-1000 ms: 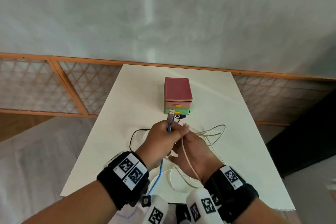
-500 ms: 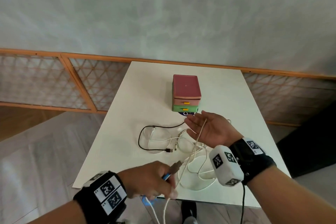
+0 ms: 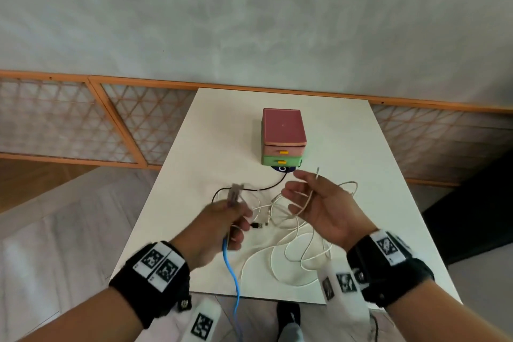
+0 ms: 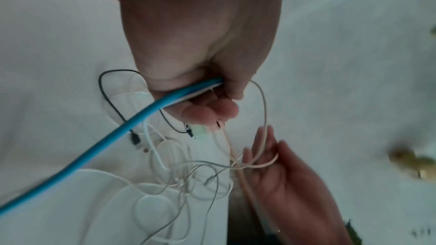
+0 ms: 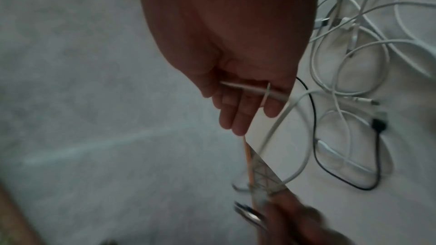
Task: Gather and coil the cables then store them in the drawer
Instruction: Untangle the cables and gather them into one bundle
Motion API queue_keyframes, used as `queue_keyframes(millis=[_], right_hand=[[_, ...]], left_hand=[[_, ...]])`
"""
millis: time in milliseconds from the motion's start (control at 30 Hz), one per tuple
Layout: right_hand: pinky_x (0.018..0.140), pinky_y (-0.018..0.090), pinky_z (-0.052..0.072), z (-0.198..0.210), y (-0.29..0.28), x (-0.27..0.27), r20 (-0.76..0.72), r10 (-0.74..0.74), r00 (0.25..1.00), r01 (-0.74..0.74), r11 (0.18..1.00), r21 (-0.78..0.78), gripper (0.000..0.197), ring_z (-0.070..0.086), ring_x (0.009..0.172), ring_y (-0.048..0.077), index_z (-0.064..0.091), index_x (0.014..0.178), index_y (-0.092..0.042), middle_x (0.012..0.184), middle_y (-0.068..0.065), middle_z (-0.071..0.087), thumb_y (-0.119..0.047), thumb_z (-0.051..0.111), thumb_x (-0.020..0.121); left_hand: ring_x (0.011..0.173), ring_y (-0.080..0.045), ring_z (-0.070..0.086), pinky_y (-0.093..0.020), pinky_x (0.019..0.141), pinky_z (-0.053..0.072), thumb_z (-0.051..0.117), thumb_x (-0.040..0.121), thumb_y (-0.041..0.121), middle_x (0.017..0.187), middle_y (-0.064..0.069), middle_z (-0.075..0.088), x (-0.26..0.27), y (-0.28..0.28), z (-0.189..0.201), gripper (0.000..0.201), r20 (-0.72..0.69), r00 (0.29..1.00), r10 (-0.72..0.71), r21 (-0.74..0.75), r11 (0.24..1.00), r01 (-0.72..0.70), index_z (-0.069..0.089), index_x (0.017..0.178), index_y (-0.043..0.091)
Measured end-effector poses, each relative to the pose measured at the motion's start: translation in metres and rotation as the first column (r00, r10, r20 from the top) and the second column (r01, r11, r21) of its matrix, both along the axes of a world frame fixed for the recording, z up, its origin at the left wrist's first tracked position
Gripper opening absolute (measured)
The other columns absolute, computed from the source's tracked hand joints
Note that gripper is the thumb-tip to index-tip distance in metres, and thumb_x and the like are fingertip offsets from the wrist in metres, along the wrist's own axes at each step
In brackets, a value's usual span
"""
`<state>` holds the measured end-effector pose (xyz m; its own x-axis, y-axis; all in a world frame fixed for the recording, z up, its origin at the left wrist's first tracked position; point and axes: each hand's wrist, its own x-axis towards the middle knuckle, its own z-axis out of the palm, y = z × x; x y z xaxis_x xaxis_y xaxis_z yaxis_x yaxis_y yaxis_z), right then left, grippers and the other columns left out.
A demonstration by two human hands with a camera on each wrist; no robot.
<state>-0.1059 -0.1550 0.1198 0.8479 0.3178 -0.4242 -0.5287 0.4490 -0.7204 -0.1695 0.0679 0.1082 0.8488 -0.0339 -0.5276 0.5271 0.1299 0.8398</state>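
Two hands work just above the near half of a white counter (image 3: 177,164). The left hand (image 3: 219,226) is curled tight round a blue cable (image 3: 231,272), its plug end sticking up blurred past the knuckles while the rest drops off the counter's near edge toward the floor. The right hand (image 3: 324,208) is palm up, fingers loosely spread, with a thin white cable (image 3: 311,197) draped across them and its tip poking up beyond the fingertips. Between and below the hands a tangle of white cables (image 3: 294,253) lies on the counter, reaching close to the near edge, and a black cable (image 3: 266,189) loops from it toward the drawers (image 3: 281,141). That small stacked unit, both fronts closed, sits mid-counter, with bare surface on either side and behind. Farther off, the counter's back edge meets a wood-framed lattice rail (image 3: 91,119) under a pale wall (image 3: 249,14); grey floor lies to the left.
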Motion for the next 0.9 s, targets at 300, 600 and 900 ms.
queue_keyframes(millis=[300, 600, 900], right_hand=[[0.080, 0.044, 0.057, 0.008, -0.034, -0.076, 0.154, 0.139, 0.978, -0.131, 0.990, -0.059, 0.039, 0.068, 0.088, 0.047, 0.057, 0.130, -0.008, 0.089, 0.034, 0.067, -0.006, 0.054, 0.091], [0.081, 0.038, 0.056, 0.009, -0.003, -0.044, -0.041, 0.016, 0.999, -0.014, 0.999, 0.038, 0.045, 0.069, 0.097, 0.028, 0.059, 0.125, -0.006, 0.114, 0.017, 0.068, -0.020, 0.061, 0.082], [0.089, 0.047, 0.041, 0.006, 0.022, -0.041, -0.121, 0.183, 0.976, -0.176, 0.982, 0.072, 0.028, 0.061, 0.081, 0.027, 0.068, 0.110, -0.019, 0.097, 0.011, 0.067, -0.035, 0.058, 0.090]], left_hand=[[0.042, -0.012, 0.023, -0.020, 0.042, 0.018, 0.055, 0.090, 0.012, 0.050, 0.001, 0.036, 0.029, 0.015, 0.018, 0.031, -0.024, 0.977, -0.211, 0.155, 0.965, 0.212, 0.065, 0.061, 0.016], [0.038, -0.008, 0.031, -0.017, 0.040, 0.021, 0.065, 0.091, 0.016, 0.056, 0.002, 0.050, 0.014, -0.045, 0.038, 0.019, 0.227, 0.972, -0.054, -0.014, 0.998, 0.058, 0.062, 0.072, 0.013], [0.066, -0.011, 0.057, -0.035, 0.063, 0.046, 0.071, 0.078, 0.021, 0.081, -0.014, 0.068, 0.006, -0.055, 0.011, 0.013, 0.380, 0.849, -0.367, 0.536, 0.836, 0.121, 0.068, 0.084, 0.010]])
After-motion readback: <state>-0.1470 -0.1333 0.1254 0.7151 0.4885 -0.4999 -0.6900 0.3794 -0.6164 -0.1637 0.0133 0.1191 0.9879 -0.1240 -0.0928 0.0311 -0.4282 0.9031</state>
